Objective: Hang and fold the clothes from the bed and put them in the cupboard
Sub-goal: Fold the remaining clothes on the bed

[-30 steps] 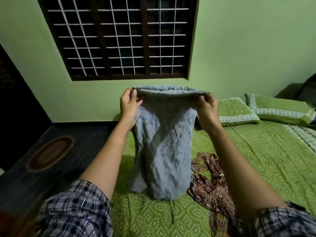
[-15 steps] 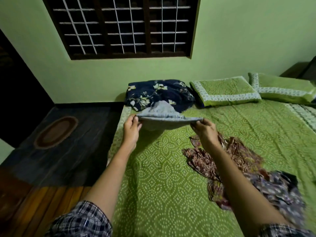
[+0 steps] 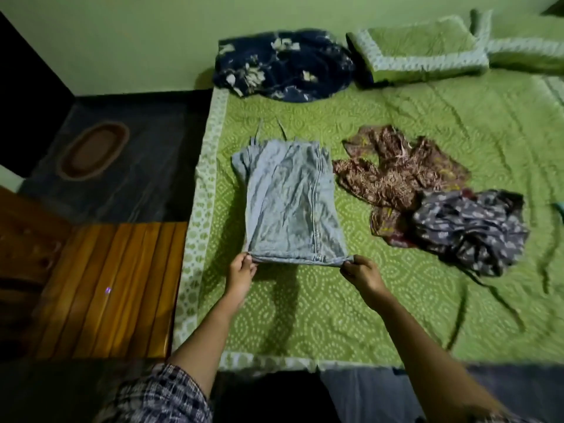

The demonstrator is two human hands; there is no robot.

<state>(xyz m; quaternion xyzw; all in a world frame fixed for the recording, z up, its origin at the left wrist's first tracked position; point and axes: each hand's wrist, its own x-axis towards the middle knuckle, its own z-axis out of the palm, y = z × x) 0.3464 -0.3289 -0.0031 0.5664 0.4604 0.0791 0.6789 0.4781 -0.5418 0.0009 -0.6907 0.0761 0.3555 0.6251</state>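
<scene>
The fingers (image 3: 246, 260) of the left hand (image 3: 241, 271) were curled in a pinch on the near left corner of a pale grey-blue crumpled cotton garment (image 3: 290, 203). The fingertips (image 3: 348, 264) of the right hand (image 3: 360, 271) pinched its near right corner, so the hem ran taut between them. The garment lay flat on the green patterned bed cover (image 3: 305, 315), close to the bed's left edge, with thin strings (image 3: 268, 129) trailing from its far end.

Just to its right a brown printed crumpled garment (image 3: 396, 175) lay in a heap, touching a dark blue-grey printed garment (image 3: 470, 230) nearer the right edge. At the far left corner sat a navy floral fabric bundle (image 3: 283, 65), beside two green white-bordered pillows (image 3: 418, 53) along the far edge. A checked sleeve (image 3: 164, 395) covered the upper left arm. Beyond the left edge were an orange-brown slatted wooden surface (image 3: 116, 288) and an oval brown mat (image 3: 93, 151).
</scene>
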